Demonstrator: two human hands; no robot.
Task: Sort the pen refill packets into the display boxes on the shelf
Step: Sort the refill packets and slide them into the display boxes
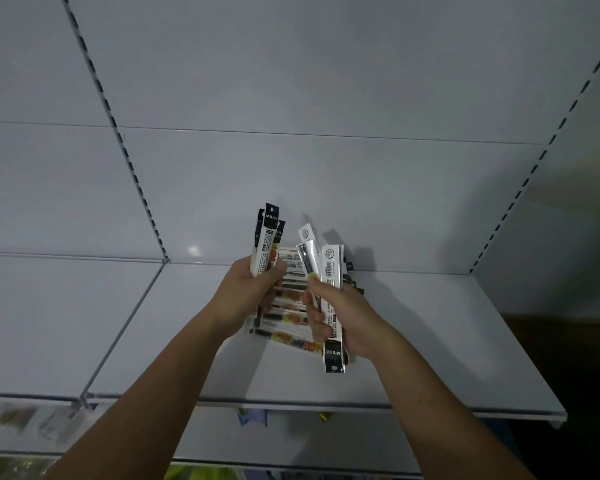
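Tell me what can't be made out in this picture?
All head view.
1. Print on the packets: too small and dim.
2. Pile: its count, hidden by the left hand and right hand.
3. Goods below the shelf: blurred, cut by its front edge.
4. Display boxes: none in view.

Left forearm (pixel 160 386), right forearm (pixel 426 403), seemingly bare.

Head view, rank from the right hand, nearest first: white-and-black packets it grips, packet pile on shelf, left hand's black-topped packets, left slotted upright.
1. White-and-black packets: gripped by right hand.
2. Packet pile: on the white shelf, just left.
3. Black-topped packets: in left hand.
4. Left slotted upright: far left, behind.
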